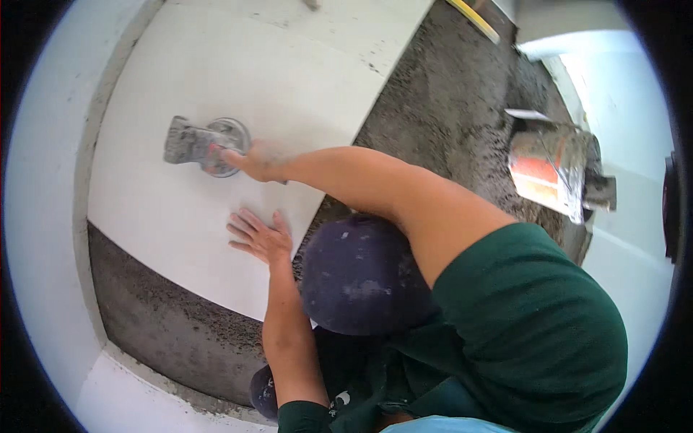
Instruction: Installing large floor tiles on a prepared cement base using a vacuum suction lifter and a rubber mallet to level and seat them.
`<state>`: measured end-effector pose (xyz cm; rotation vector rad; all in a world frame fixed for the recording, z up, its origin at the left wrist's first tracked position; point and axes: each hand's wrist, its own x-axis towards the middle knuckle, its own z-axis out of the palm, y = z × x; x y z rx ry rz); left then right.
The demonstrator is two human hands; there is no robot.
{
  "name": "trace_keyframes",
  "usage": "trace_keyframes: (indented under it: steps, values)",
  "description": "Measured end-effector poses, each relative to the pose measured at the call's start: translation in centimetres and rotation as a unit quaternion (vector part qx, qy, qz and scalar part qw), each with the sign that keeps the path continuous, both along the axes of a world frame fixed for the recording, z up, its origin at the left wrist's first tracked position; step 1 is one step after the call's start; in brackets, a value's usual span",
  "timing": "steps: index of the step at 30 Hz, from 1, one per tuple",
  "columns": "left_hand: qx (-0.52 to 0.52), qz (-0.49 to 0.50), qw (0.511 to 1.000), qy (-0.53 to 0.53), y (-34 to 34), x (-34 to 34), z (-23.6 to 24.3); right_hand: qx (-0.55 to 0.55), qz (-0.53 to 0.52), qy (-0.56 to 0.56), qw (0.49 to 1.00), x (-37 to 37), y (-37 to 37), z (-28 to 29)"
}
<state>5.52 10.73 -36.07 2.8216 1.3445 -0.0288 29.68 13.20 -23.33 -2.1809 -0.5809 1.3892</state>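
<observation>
Head view. One large pale tile (pixel 173 224): lying across the left and middle of the scene, face up, resting over a floor of rough grey mortar (pixel 447 94). The mortar is showing along the tile's right edge and near edge.

One grey, dust-caked power tool (pixel 189 141), with a round base and a blocky body: standing on the tile's face, left of the middle, its blocky end pointing left.

One right hand (pixel 258 160), blurred: grasping the power tool from its right side; the exact finger placing is not showing clearly.

One left hand (pixel 261 237): holding nothing, pressing flat with fingers spread on the tile, nearer than the tool and close to the tile's right edge.

One dark, dust-marked knee (pixel 361 278): bending beside the left forearm, to its right.

One green sleeve (pixel 534 325): covering the right upper arm.

One dirty bucket (pixel 534 173), orange and white in part: sitting at the right, near a white wall (pixel 635 130).

One yellow bar (pixel 473 19): lying on the mortar at the far right.
</observation>
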Motion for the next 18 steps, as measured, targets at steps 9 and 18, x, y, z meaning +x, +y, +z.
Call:
trace_keyframes:
  steps: [9, 18]
  values:
    - [-0.055, 0.023, 0.998, -0.005, -0.4, 0.7, 1.6, 0.051, -0.07, -0.062, 0.994, -0.7, 0.2, -4.2]
    - [-0.105, 0.045, 0.993, 0.018, 0.2, 0.6, 1.8, 0.083, -0.102, -0.072, 0.989, -1.7, 0.2, -4.7]
